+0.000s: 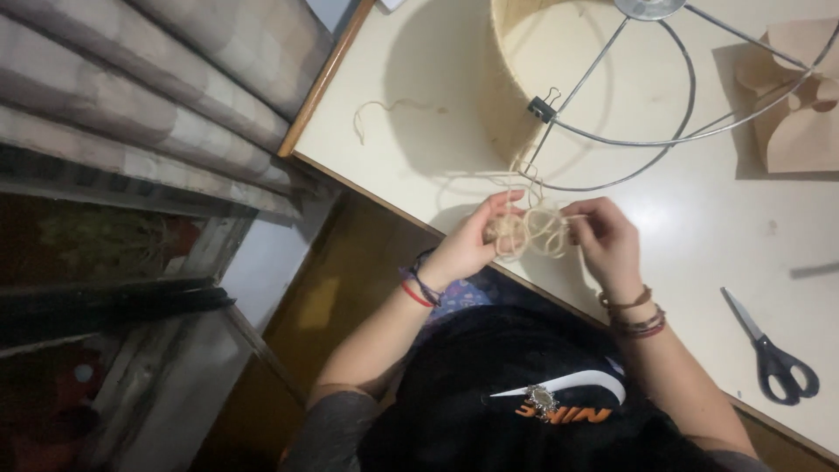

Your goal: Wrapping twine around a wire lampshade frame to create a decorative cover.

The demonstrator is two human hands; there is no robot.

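— What are your hands doing?
— Your left hand (468,245) and right hand (605,238) both pinch looped twine (533,229) at the table (699,227) edge; the lampshade frame (612,96) is cut off above.

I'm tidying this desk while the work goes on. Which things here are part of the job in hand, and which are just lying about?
In use:
- twine, a tangle held between left hand and right hand
- wire lampshade frame, which the twine runs up to
- black binder clip on the frame

Lying about:
- scissors
- loose twine scrap
- brown paper piece
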